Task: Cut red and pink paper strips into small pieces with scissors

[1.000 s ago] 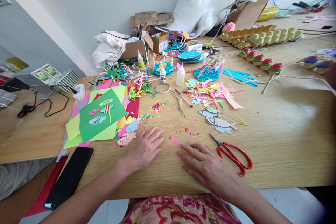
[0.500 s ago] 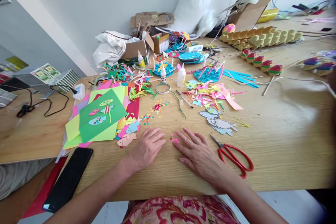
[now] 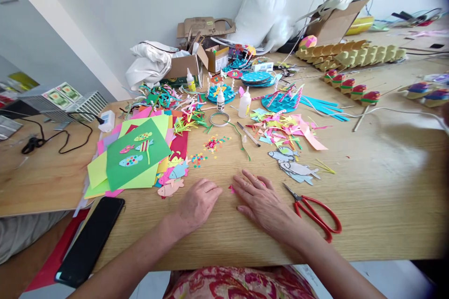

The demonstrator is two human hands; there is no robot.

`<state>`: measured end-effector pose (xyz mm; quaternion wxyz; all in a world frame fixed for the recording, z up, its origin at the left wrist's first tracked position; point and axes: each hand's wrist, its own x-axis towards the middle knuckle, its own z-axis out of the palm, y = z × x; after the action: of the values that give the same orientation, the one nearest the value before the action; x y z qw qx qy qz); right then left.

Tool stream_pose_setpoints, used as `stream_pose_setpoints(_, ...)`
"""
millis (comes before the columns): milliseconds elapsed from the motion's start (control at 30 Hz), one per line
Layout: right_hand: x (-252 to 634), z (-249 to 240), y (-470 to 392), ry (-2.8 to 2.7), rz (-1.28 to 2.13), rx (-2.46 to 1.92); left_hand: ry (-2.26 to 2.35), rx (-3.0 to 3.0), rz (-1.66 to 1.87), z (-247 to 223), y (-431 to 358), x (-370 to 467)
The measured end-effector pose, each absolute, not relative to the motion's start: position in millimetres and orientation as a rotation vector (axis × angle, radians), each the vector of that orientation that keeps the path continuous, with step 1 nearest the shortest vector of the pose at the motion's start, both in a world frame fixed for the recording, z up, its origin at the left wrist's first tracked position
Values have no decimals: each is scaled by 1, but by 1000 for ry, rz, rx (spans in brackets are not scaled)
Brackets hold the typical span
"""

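My right hand lies flat on the wooden table, fingers stretched out over small pink paper scraps; part of the scraps is hidden under it. To its left my left hand rests on the tabletop with fingers curled together, and what they hold, if anything, is hidden. Red-handled scissors lie just right of my right hand. Cut-out paper fish are beside my left hand, and grey-blue paper fish lie beyond the scissors. Small coloured paper dots are scattered ahead of both hands.
Coloured paper sheets and a black phone are at left. Glue bottles, a tape ring, a pen and paper scraps stand or lie ahead. Egg cartons are back right. Another person's arm shows lower left.
My left hand's fingers have drawn in from spread to curled. My right hand has shifted slightly left over the pink scraps, covering more of them. The view has moved slightly.
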<state>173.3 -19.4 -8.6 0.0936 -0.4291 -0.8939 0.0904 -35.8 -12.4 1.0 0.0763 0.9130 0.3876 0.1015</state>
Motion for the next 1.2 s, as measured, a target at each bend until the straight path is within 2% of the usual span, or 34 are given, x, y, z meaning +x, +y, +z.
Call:
stream_pose_setpoints(533,172,-22,-38,-2593,213,-1369,1195,2819,121,-11,-17,-20)
stream_pose_setpoints(833,167,5,-5,-2529,614,-1477,1210,2746,361,-5,0,-31)
stream_pose_setpoints(1200,155,4,14,-2698,514,-1537,1185,2671,657,-1,9,-24)
